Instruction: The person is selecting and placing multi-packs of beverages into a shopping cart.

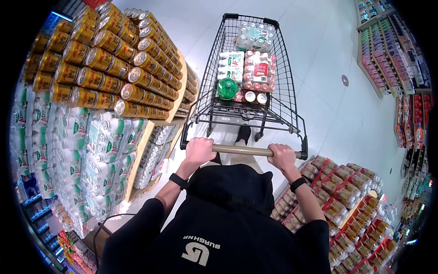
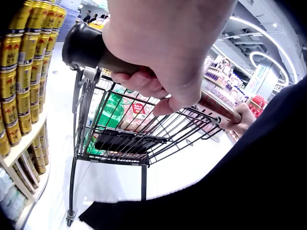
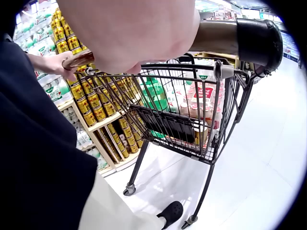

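Observation:
My left hand (image 1: 200,150) grips the left part of the shopping cart's handle (image 1: 242,150), fingers curled round the bar in the left wrist view. Toward the other end, my right hand (image 1: 281,156) holds the same bar. The black wire shopping cart (image 1: 289,91) stretches out ahead of me. Inside it lie a green bottle (image 1: 226,88), a pack of white bottles (image 1: 230,65) and a pink shrink-wrapped pack (image 1: 260,71) with a red label. A white-and-green bottle pack (image 1: 255,35) sits at the far end. Two can tops (image 1: 255,97) show near the handle side.
Gold cans (image 1: 105,59) are stacked high on a wooden stand to the left, close beside the cart. White-and-green bottle packs (image 1: 107,137) stand below them. Red-and-brown packs (image 1: 346,182) rise at the lower right. Shelves (image 1: 388,55) line the far right, across pale floor (image 1: 324,59).

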Tool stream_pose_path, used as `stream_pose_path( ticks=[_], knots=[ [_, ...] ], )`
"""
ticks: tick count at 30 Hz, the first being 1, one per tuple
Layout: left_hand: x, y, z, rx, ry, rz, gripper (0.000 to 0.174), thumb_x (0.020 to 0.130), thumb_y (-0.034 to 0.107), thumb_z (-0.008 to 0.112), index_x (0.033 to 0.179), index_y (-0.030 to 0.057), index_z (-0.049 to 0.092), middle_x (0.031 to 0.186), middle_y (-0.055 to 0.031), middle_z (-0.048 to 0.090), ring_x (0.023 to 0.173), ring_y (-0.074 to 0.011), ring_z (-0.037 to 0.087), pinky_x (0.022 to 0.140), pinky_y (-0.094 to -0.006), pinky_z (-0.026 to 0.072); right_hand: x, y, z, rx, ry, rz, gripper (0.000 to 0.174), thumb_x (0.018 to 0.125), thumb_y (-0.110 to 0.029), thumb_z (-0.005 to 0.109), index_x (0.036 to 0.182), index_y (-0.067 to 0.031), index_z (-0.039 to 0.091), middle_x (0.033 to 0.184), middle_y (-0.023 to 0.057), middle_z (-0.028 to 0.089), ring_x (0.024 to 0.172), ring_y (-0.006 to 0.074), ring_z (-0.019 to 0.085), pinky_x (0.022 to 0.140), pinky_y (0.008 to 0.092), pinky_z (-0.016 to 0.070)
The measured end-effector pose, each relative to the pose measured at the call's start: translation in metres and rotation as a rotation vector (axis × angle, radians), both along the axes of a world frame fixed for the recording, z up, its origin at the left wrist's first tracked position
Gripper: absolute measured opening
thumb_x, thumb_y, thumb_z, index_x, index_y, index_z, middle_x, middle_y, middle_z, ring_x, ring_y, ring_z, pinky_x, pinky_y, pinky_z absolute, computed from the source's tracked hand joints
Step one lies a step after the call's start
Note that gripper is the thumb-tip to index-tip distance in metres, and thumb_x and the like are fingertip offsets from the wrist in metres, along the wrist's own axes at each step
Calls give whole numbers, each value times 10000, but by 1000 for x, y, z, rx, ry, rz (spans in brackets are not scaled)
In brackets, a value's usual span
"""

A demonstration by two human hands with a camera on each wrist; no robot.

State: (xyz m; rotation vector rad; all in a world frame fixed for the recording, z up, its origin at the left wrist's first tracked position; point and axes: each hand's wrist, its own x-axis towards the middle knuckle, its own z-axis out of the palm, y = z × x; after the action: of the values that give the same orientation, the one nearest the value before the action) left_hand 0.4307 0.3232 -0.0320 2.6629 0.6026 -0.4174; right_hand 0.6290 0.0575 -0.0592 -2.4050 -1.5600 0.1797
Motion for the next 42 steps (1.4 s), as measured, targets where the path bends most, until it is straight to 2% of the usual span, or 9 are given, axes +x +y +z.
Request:
stream_pose_path(
  ticks=[8,12,18,21,24,25,31,36,42],
  knots=[
    [60,10,-3,33,-27,109,224,588,202,622,755,83,714,692,-136,680,666,-318,675,676,-398,558,83,28,-6,-21,53,102,100,686,-149,653,753,-138,580,633,38,610,573,238,624,572,363,509],
    [80,17,-11,60,-56,161,222,544,245,628,686,83,682,638,-152,650,649,-330,663,627,-420,552,113,45,-8,-17,66,142,95,686,-144,649,751,-136,580,626,39,608,569,235,623,561,361,506],
    [109,28,-17,47,-62,223,186,545,221,634,657,75,660,621,-150,641,625,-338,656,613,-422,549,157,71,-11,-24,43,202,102,686,-155,646,725,-123,556,610,46,600,566,231,622,556,353,509],
    [126,30,-11,87,-72,220,128,591,181,640,658,76,670,660,-144,661,662,-312,677,647,-387,554,181,83,-13,-6,35,237,103,687,-156,646,723,-125,554,611,43,596,563,230,620,555,353,507],
    [139,32,-12,167,-155,226,118,591,183,652,644,78,663,635,-149,646,644,-310,671,618,-381,543,205,97,-12,24,32,259,77,687,-141,643,714,-134,572,608,37,599,547,227,615,538,353,501],
    [139,38,-21,181,-212,225,176,587,263,694,638,100,653,572,-113,612,568,-310,637,548,-406,510,209,105,-13,24,41,266,66,686,-133,642,709,-138,581,607,34,602,539,226,612,530,353,499],
    [182,59,-14,-56,42,342,193,626,259,653,723,93,670,661,-128,646,669,-330,656,637,-441,529,260,142,-18,30,28,336,106,680,-155,653,707,-137,552,599,18,572,545,204,595,537,337,477],
    [208,76,-13,-124,57,370,204,652,248,671,756,76,701,718,-141,677,694,-320,676,693,-426,550,296,173,-21,13,61,385,95,679,-137,651,714,-137,563,595,14,561,531,202,579,526,340,468],
    [245,105,-21,-202,45,393,224,661,265,661,761,66,687,710,-117,674,692,-320,670,687,-431,546,348,224,-22,9,23,456,65,671,-119,654,706,-153,611,584,9,566,523,201,574,510,330,459]
  ],
)
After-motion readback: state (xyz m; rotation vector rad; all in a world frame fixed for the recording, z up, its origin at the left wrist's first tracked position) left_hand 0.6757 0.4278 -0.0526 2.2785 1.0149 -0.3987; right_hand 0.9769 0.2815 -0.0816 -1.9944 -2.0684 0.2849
